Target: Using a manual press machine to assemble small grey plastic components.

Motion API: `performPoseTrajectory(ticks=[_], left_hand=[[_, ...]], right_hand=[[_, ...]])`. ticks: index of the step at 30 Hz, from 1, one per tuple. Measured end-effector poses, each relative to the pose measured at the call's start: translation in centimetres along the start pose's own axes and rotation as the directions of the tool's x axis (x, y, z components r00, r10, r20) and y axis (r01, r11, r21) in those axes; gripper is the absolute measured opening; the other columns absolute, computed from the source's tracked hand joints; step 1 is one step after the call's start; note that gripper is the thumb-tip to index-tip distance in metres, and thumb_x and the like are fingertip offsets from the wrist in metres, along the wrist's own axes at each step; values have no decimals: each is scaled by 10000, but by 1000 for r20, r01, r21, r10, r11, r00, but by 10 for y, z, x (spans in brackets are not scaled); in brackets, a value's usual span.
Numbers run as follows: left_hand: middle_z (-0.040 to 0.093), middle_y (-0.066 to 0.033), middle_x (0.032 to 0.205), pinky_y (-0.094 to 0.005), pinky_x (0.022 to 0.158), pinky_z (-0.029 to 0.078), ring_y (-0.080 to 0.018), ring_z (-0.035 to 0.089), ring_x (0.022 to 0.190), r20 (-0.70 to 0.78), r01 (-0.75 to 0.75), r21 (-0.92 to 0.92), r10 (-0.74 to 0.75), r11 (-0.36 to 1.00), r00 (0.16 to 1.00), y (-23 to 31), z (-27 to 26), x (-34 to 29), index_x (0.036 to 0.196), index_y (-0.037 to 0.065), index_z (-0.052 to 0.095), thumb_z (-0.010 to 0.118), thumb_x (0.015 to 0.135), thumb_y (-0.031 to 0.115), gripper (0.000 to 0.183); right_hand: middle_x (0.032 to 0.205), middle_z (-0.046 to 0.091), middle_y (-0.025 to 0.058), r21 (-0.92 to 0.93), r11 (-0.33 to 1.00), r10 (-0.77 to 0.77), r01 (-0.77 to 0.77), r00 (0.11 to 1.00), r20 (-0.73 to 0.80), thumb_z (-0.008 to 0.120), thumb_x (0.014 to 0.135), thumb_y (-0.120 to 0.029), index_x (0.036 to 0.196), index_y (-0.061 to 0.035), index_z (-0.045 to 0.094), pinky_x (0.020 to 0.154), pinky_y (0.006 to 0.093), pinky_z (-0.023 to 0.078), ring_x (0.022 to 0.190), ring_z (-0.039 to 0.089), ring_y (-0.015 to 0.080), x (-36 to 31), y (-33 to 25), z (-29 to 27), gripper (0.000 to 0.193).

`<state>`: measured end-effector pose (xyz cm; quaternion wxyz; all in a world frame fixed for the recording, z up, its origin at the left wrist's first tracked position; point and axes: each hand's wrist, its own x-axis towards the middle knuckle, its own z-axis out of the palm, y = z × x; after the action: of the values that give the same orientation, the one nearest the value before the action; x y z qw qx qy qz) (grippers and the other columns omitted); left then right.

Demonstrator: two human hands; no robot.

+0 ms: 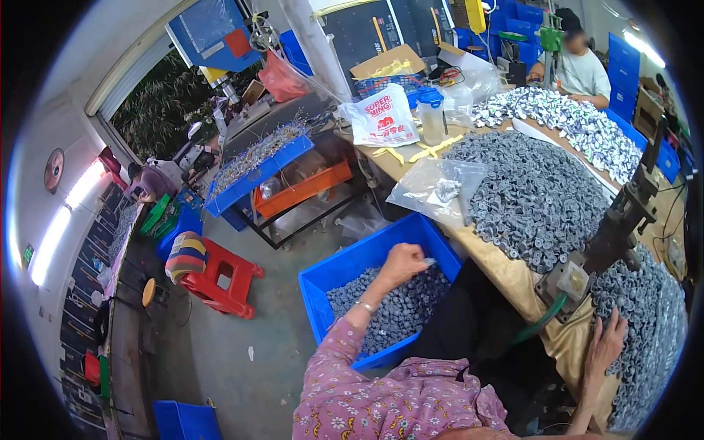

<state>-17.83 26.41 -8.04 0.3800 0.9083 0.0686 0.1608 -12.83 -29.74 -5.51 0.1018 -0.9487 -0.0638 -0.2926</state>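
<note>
Small pale part (pixel 430 262) points rightward from the left hand (pixel 400 265), pinched closed on it; long axis indeterminable. Right hand (pixel 606 345), fingers loosely spread, touches the grey-part heap (pixel 632 297).

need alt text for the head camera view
A person's left hand pinches a small pale piece above a blue bin of grey parts; the right hand rests at the edge of a grey heap on a workbench. A red stool stands to the left.
</note>
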Motion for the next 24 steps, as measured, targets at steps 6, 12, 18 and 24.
performPoseTrajectory(ticks=[6,12,18,24], left_hand=[[703,-189,854,-436,726,552,-328,708,771,51,20,215,-32,976,998,13,18,-11,963,18,701,824,774,259,330],[685,-134,744,-434,593,523,-295,681,655,-120,-361,-14,357,933,926,99,89,25,1008,47,714,794,832,236,270],[613,-107,769,-394,639,485,-256,595,652,-30,-427,-42,426,903,904,147,135,54,1009,20,697,801,834,138,235],[630,-113,777,-403,609,468,-264,594,631,63,-469,3,468,883,882,153,146,58,955,34,706,783,845,143,172]], right_hand=[[1265,586,230,-28,994,-106,105,994,-33,653,996,-196,1359,0,551,867,464,525,1114,606,425,-3,6,22,425],[1210,616,259,183,983,-5,-5,998,56,771,838,-244,1305,-1,586,860,510,527,1068,615,455,21,-44,-17,558],[1036,593,134,103,994,-26,40,990,-136,851,765,-310,1197,-77,620,746,421,539,907,635,325,1,-28,-28,542],[857,566,71,98,993,-61,73,990,-123,799,834,-263,979,-105,641,638,374,525,788,641,256,-22,-6,-20,266]])
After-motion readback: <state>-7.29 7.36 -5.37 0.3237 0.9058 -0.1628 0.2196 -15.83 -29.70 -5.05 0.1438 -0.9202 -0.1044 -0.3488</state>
